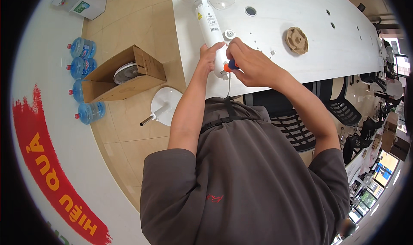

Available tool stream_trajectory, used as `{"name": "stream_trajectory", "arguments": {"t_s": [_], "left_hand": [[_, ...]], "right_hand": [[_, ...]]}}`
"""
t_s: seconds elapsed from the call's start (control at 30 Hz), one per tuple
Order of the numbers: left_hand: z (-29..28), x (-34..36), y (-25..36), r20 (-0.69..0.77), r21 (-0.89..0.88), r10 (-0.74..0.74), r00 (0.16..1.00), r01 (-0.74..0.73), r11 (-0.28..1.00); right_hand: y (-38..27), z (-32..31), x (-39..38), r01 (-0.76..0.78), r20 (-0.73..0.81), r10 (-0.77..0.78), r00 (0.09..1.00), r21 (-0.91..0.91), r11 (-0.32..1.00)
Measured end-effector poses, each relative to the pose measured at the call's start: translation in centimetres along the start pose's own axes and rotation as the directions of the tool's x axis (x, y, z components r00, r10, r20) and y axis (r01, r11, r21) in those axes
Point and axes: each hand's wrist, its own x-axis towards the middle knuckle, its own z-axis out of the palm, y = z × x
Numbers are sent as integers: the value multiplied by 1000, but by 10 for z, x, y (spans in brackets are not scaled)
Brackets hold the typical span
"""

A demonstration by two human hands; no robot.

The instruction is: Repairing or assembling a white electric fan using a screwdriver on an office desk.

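A white fan pole with its motor housing point(208, 23) lies along the near edge of a long white table point(301, 17). My left hand point(210, 55) wraps around the lower end of the pole and holds it steady. My right hand point(249, 62) is closed on a screwdriver with an orange and blue handle point(230, 66), whose tip points at the pole's lower end. A small white round cap point(229, 33) and a few tiny white parts point(272, 52) lie on the table beside my hands.
A brown moulded cardboard disc point(297, 40) rests further right on the table. On the tiled floor to the left stand an open cardboard box holding a fan grille point(124, 73), a round white fan base point(165, 105) and several blue water bottles point(82, 66). Black office chairs point(297, 129) stand on the right.
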Motion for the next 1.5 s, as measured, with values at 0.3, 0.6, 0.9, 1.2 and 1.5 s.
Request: {"name": "stream_trajectory", "arguments": {"t_s": [0.3, 0.6, 0.9, 1.2, 1.5], "left_hand": [[12, -15, 13, -29, -29, 6, 1000, -7, 1000], [4, -1, 7, -59, -63, 19, 998, -22, 998], [11, -13, 13, -27, -50, -7, 1000, 5, 999], [-5, 5, 1, 6, -73, 19, 1000, -18, 997], [6, -9, 13, -65, -44, 0, 998, -3, 999]], "right_hand": [[-6, 0, 10, -350, 212, 437, 874, -349, 869], [5, -11, -1, -7, 40, 9, 999, -40, 999], [3, -2, 11, -284, 180, 335, 925, -261, 923], [7, -12, 1, 9, 48, -12, 999, 77, 997], [0, -6, 15, -172, 176, 211, 962, -213, 962]]}}
